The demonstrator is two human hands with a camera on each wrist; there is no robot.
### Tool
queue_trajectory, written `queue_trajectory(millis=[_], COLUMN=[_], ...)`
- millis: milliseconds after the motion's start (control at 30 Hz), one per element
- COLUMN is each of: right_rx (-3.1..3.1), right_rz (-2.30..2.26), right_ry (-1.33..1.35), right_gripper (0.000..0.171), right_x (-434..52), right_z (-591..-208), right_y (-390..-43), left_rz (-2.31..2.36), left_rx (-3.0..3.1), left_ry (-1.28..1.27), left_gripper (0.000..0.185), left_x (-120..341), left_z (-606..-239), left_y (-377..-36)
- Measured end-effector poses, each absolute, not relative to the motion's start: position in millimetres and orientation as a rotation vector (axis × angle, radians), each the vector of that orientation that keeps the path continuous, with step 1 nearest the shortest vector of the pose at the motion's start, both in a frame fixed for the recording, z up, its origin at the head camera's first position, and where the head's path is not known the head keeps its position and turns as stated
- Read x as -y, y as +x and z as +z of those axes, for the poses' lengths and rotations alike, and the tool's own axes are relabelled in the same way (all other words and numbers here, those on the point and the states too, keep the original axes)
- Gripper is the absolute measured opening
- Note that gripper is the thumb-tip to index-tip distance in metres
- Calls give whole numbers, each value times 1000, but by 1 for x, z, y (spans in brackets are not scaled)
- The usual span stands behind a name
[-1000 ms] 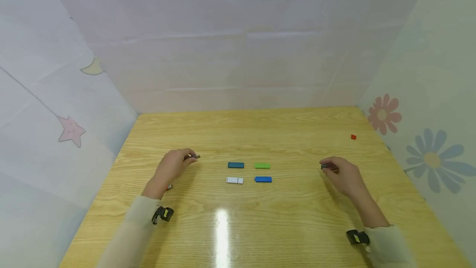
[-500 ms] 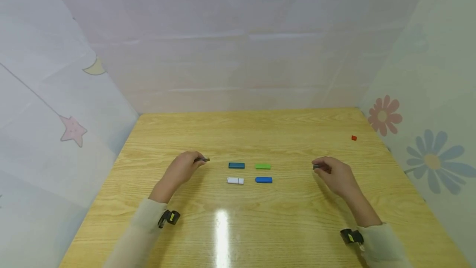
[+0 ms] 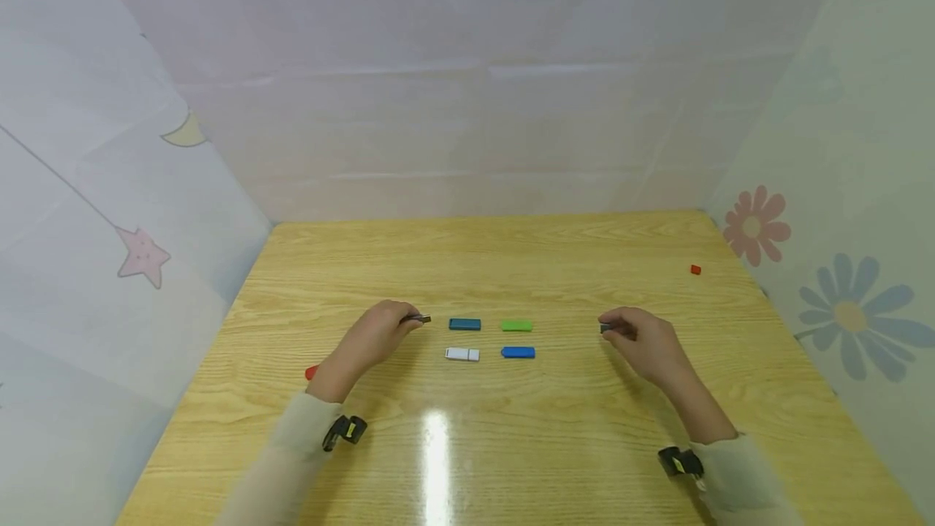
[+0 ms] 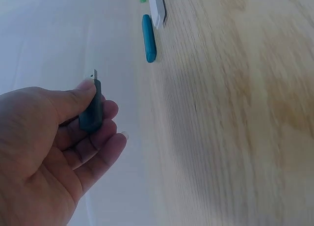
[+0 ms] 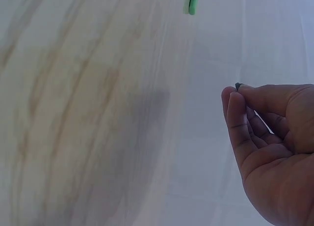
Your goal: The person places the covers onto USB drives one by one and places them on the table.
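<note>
My left hand (image 3: 376,338) pinches a dark USB flash drive (image 4: 91,110) between thumb and fingers. Its bare metal plug (image 4: 95,74) points toward the middle of the table. Across from it, my right hand (image 3: 643,343) holds a small dark cap (image 3: 605,328) at its fingertips, mostly covered by thumb and fingers in the right wrist view. Both hands are raised over the wooden table, a gap between them. Just right of the left hand lies a teal flash drive (image 3: 464,324), with a green one (image 3: 516,325) beyond it. In front of these lie a white flash drive (image 3: 463,354) and a blue one (image 3: 518,352).
A red piece (image 3: 312,372), partly hidden by the left wrist, lies at the left on the wooden table (image 3: 570,437). Far right is a small red cap (image 3: 695,269). Cloth-like walls (image 3: 482,128) border the back and sides.
Both hands have moved inward: the left one rightward with the dark flash drive, the right one leftward with the cap. The flash drives in the middle have stayed put.
</note>
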State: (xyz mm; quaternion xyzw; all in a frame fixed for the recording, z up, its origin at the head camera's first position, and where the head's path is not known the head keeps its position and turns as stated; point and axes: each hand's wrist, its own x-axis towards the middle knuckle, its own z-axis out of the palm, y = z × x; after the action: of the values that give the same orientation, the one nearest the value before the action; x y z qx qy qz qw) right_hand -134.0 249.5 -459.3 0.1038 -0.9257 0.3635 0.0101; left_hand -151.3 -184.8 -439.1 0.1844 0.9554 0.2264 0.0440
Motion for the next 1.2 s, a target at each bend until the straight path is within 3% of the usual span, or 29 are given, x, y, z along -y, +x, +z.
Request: queue_trajectory(millis=[833, 1200], right_rx=[2880, 2886], right_rz=[1141, 1208], right_ry=[428, 470], right_gripper=[21, 21], right_x=[-220, -205], right_z=[-451, -452], right_y=[-135, -134], left_rz=[802, 779], left_rx=[-2818, -2766], left_ry=[814, 805], left_gripper=[21, 25], left_x=[135, 110], left_z=[-436, -441], left_y=[-155, -155])
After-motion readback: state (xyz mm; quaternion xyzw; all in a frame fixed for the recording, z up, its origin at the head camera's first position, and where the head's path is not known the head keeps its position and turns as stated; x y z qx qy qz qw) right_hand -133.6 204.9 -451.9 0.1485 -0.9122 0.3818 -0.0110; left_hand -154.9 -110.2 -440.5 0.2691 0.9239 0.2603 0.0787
